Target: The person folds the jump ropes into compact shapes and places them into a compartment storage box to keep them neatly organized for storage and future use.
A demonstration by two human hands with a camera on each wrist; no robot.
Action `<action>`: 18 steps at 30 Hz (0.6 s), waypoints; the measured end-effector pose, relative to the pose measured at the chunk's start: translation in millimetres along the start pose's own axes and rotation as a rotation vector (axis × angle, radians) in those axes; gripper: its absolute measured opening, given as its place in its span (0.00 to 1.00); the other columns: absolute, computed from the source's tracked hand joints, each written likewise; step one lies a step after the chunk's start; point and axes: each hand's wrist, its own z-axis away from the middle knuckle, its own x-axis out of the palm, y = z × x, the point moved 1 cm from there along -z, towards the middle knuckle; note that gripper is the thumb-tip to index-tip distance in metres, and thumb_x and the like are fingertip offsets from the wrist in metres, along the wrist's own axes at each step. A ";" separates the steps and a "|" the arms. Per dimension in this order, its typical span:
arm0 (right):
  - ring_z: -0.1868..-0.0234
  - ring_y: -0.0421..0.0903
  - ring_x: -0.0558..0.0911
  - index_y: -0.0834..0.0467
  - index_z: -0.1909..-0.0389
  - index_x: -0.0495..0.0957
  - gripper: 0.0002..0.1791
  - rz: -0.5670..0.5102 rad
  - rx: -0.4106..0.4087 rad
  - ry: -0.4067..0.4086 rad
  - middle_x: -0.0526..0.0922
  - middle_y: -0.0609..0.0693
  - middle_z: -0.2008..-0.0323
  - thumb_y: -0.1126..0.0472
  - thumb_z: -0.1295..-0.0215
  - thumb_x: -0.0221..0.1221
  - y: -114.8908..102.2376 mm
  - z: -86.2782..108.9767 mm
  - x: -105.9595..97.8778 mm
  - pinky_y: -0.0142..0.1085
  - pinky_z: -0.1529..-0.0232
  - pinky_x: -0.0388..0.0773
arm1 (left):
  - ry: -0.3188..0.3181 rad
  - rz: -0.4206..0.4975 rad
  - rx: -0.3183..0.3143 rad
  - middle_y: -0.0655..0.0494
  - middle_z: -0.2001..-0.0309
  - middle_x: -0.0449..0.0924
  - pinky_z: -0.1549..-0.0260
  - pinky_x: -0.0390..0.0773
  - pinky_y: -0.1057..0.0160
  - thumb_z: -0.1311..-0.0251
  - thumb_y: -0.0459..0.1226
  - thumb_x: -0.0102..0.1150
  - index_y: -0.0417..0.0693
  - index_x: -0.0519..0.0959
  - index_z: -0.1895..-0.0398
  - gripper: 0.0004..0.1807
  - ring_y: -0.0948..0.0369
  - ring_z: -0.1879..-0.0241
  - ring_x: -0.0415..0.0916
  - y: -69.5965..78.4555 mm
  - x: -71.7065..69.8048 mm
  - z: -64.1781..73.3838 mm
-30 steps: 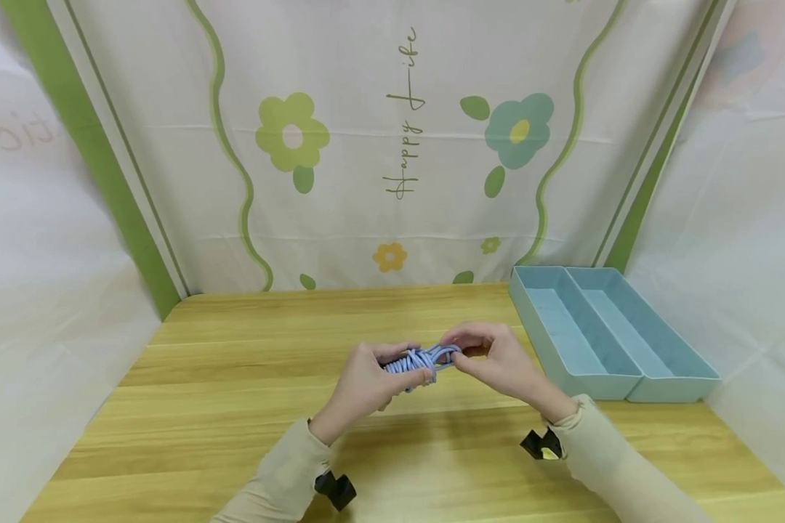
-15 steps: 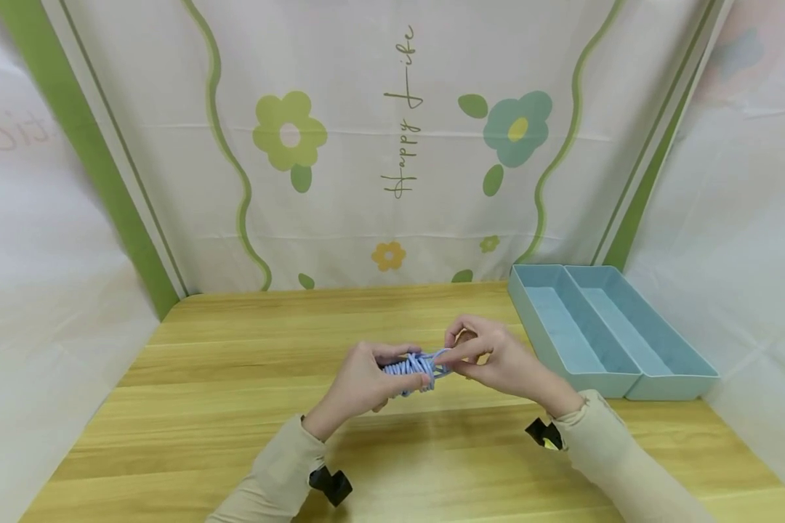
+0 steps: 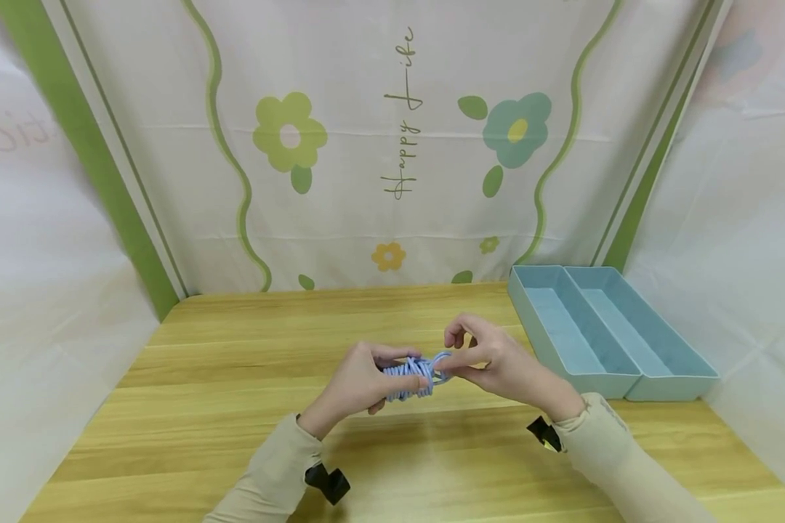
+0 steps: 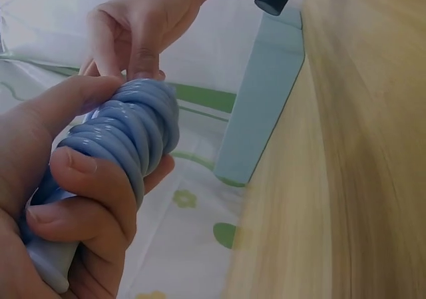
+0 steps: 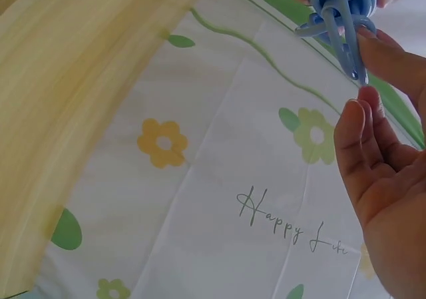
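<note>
A bundle of glossy blue cord (image 3: 408, 378), wound in tight coils, is held above the table. My left hand (image 3: 353, 379) grips it, fingers curled round the coils (image 4: 123, 129) and thumb along them. A smooth pale-blue end (image 4: 53, 266) sticks out below the left fingers in the left wrist view. Loose cord loops (image 5: 346, 36) stand out from the bundle's other end. My right hand (image 3: 497, 359) has its thumb and a finger at these loops, pinching the cord. Its other fingers are bent and hold nothing.
Two light-blue trays (image 3: 578, 374) stand side by side at the table's back right. The wooden table (image 3: 235, 407) meets a white flower-printed cloth (image 3: 340, 203) behind, with more cloth at both sides. A black wrist camera (image 3: 327, 483) hangs below the left sleeve.
The right hand has shifted its fingers on the loops, its index finger lifting and spreading. The left hand keeps its grip and has dipped slightly with the bundle. The trays stay put.
</note>
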 end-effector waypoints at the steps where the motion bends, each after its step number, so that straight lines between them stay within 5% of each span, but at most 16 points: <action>1: 0.62 0.47 0.71 0.49 0.61 0.88 0.07 0.015 -0.010 0.002 0.71 0.51 0.61 0.63 0.37 0.66 -0.7 -0.2 0.8 0.30 0.69 0.70 | -0.006 -0.004 -0.007 0.55 0.72 0.86 0.96 0.63 0.64 0.48 0.50 0.74 0.55 0.84 0.47 0.24 0.60 0.96 0.58 -0.3 -0.4 0.1; 8: 0.64 0.40 0.70 0.57 0.62 0.83 0.02 0.105 -0.022 -0.004 0.72 0.47 0.60 0.65 0.34 0.64 -8.4 -4.5 5.8 0.24 0.66 0.70 | -0.037 -0.019 -0.067 0.53 0.76 0.85 0.97 0.61 0.65 0.49 0.53 0.74 0.60 0.85 0.49 0.23 0.60 0.97 0.56 -0.1 -1.6 0.6; 14: 0.68 0.38 0.69 0.57 0.59 0.74 0.10 0.177 0.098 -0.091 0.70 0.45 0.62 0.57 0.22 0.49 -13.8 -4.9 10.0 0.25 0.70 0.69 | -0.029 0.024 -0.081 0.47 0.77 0.84 0.96 0.58 0.66 0.46 0.52 0.72 0.59 0.84 0.46 0.24 0.62 0.95 0.54 0.4 0.4 0.0; 18: 0.67 0.36 0.69 0.55 0.59 0.72 0.07 0.134 0.172 -0.099 0.68 0.42 0.65 0.58 0.22 0.48 -13.6 -4.5 11.3 0.26 0.70 0.70 | 0.016 0.091 -0.119 0.44 0.75 0.84 0.94 0.57 0.68 0.47 0.53 0.72 0.59 0.84 0.45 0.25 0.62 0.94 0.54 -0.7 0.1 -0.6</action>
